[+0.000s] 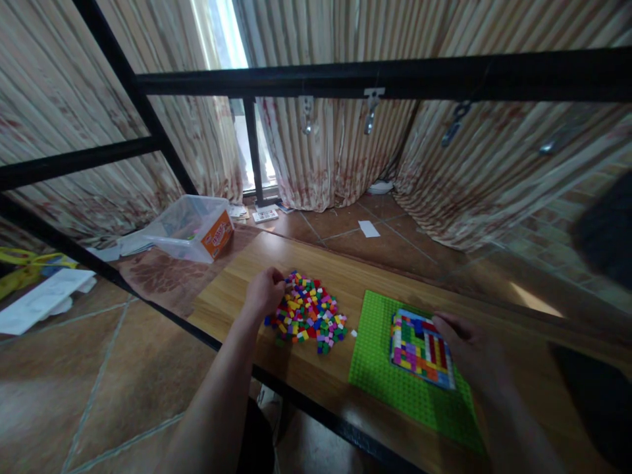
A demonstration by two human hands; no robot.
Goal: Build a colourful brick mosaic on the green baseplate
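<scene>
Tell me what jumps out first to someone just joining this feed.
First, the pile of small multicoloured bricks at the middle of the wooden table, with the left hand reaching into its left edge. Next, the bright green baseplate to the right, carrying a patch of coloured bricks; the right hand rests at that patch's right side.

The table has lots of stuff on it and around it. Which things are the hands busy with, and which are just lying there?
In use:
- left hand on the pile of little bricks
- right hand by the brick picture
- green baseplate on the table

Just lying there:
- plastic box
- papers
- card on the floor
- curtains
</scene>
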